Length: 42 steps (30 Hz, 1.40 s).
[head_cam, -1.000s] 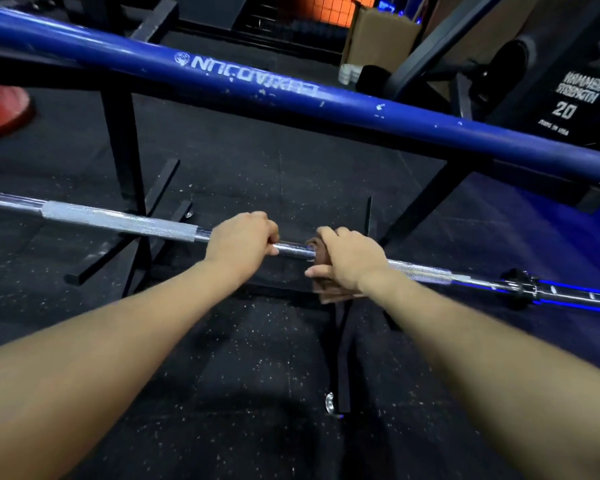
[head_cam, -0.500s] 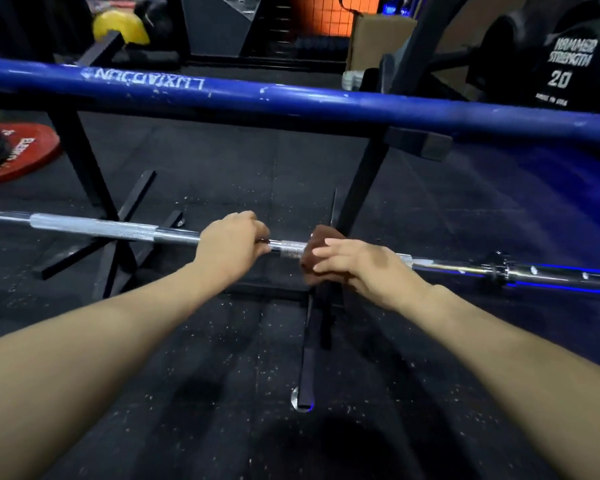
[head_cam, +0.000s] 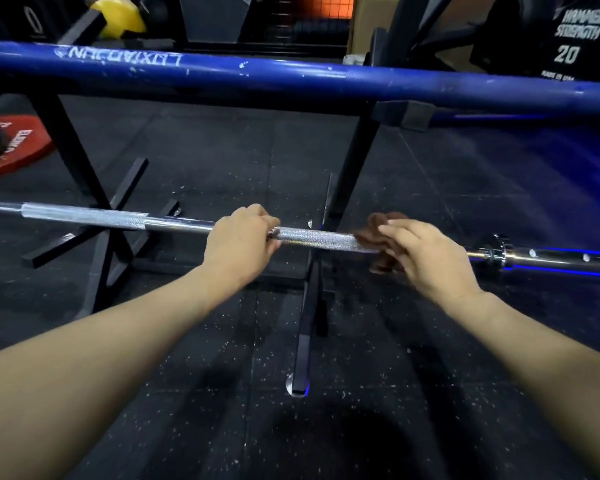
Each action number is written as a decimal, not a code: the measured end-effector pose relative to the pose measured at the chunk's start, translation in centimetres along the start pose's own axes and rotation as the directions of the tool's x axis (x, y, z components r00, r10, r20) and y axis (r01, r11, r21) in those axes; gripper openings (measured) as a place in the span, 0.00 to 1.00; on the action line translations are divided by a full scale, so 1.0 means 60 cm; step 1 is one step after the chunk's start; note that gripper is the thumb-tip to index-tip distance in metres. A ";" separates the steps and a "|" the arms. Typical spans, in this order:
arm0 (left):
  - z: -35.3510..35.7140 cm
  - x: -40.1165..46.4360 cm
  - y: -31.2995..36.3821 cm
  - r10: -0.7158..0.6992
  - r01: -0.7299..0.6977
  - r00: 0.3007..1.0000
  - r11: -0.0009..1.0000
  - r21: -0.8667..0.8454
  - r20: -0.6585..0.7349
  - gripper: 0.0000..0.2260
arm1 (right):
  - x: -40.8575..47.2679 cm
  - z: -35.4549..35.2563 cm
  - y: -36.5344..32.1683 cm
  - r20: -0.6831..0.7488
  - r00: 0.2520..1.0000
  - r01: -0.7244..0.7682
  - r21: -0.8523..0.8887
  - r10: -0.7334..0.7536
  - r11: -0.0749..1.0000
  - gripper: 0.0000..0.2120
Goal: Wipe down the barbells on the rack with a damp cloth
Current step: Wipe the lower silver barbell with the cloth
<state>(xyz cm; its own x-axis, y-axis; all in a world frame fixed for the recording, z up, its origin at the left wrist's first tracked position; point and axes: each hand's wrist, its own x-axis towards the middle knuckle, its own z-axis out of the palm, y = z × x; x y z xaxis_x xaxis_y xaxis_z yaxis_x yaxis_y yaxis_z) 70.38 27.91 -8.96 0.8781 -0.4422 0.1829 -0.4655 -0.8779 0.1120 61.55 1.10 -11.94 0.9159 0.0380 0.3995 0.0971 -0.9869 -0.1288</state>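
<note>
Right hand (head_cam: 426, 258) over cloth (head_cam: 378, 237) on barbell (head_cam: 319, 240)

- We see a dim room, the black floor (head_cam: 194, 161) soaking up most of the light.
- Blue light glows at 3 o'clock, edging the steel barbell (head_cam: 319, 240) sleeve there; an orange panel (head_cam: 326, 5) shines at 12 o'clock.
- Glare runs along the blue bar (head_cam: 291, 79) and sparkles on the knurling.
- A dark shadow pools at 6 o'clock.
- The right hand (head_cam: 426, 258) and brown cloth (head_cam: 378, 233) look slightly smeared.
- Straight bars bow toward the edges.
</note>
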 end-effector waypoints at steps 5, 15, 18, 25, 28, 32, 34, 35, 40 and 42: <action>-0.004 0.020 0.097 0.034 -0.040 0.998 0.994 -0.100 -0.060 0.17 | 0.000 0.033 -0.048 -0.001 0.998 -0.060 -0.158 0.061 0.986 0.27; 0.041 0.004 0.154 -0.156 0.156 0.988 0.987 -0.044 0.016 0.22 | 0.074 0.028 -0.041 0.148 0.958 -0.208 -0.224 0.244 0.952 0.16; 0.042 0.002 0.158 -0.154 0.154 0.988 0.988 -0.010 -0.007 0.21 | 0.015 0.048 -0.046 -0.001 0.987 -0.157 -0.165 0.159 0.974 0.20; 0.042 -0.002 0.159 -0.165 0.165 0.986 0.984 -0.060 0.007 0.18 | 0.037 0.001 0.014 0.142 0.971 -0.179 -0.110 0.194 0.978 0.20; 0.039 -0.003 0.158 -0.178 0.179 0.984 0.981 -0.073 0.027 0.17 | 0.059 0.008 0.011 0.168 0.932 -0.286 -0.198 0.320 0.937 0.20; 0.039 -0.004 0.160 -0.181 0.183 0.983 0.979 -0.085 0.036 0.17 | 0.002 0.047 -0.028 -0.059 0.971 -0.240 -0.177 0.233 0.955 0.23; 0.041 -0.003 0.160 -0.175 0.177 0.984 0.980 -0.090 0.028 0.17 | -0.020 0.061 -0.021 -0.110 0.986 -0.140 -0.181 0.121 0.973 0.24; 0.041 -0.003 0.160 -0.173 0.175 0.985 0.980 -0.091 0.028 0.16 | -0.018 0.061 -0.012 -0.122 0.989 -0.104 -0.203 0.080 0.974 0.24; 0.040 -0.002 0.162 -0.186 0.189 0.982 0.976 -0.112 0.040 0.16 | 0.072 0.023 -0.009 0.157 0.955 -0.217 -0.211 0.252 0.953 0.12; 0.038 -0.004 0.163 -0.188 0.192 0.981 0.974 -0.119 0.043 0.16 | 0.085 0.025 -0.015 0.204 0.905 -0.356 -0.121 0.374 0.927 0.13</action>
<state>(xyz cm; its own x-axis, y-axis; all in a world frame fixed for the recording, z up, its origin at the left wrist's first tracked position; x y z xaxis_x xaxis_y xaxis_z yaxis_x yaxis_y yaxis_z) 65.85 19.02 -10.13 0.9539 -0.2767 0.1161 -0.2981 -0.9183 0.2603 66.74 2.43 -11.16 0.9443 -0.3033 0.1281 -0.2835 -0.9469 -0.1520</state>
